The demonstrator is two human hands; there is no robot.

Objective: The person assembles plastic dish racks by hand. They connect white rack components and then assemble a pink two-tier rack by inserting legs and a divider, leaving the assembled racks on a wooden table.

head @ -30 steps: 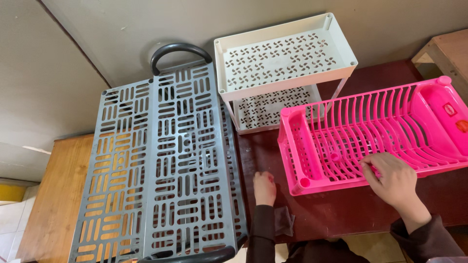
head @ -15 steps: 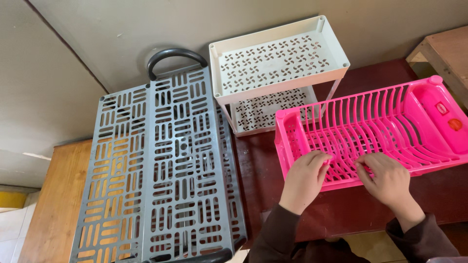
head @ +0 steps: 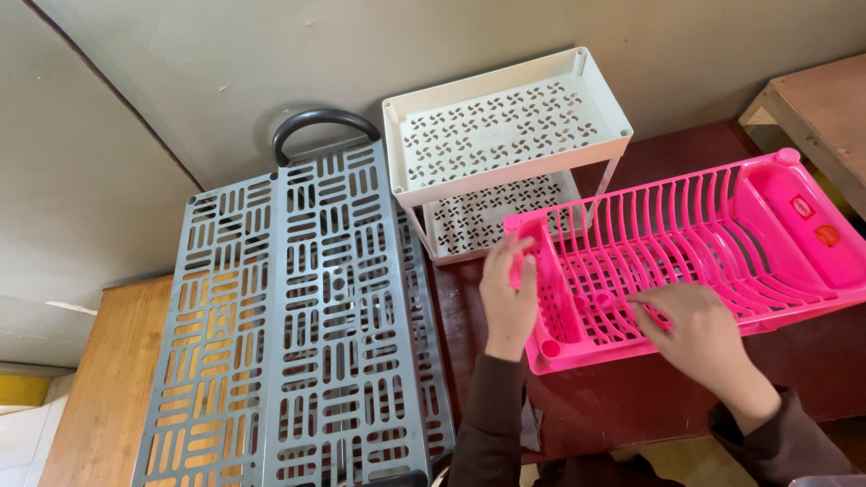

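grey panels (head: 298,325): big slotted plastic ones, lying flat on the far left
white rack (head: 505,135): two tiers, by the wall
my left hand (head: 507,287): fingers wrapped round the pink dish rack (head: 686,252) at its left end
my right hand (head: 693,330): open, fingers resting inside it
dish rack: sits on the dark tabletop (head: 622,406)

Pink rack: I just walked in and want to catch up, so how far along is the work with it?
Done: the pink rack sits flat on the dark red table, beside the white shelf. In hand: the left hand grips its left end wall and the right hand rests on its slatted floor. Left: it holds nothing, and the grey panels lie untouched.
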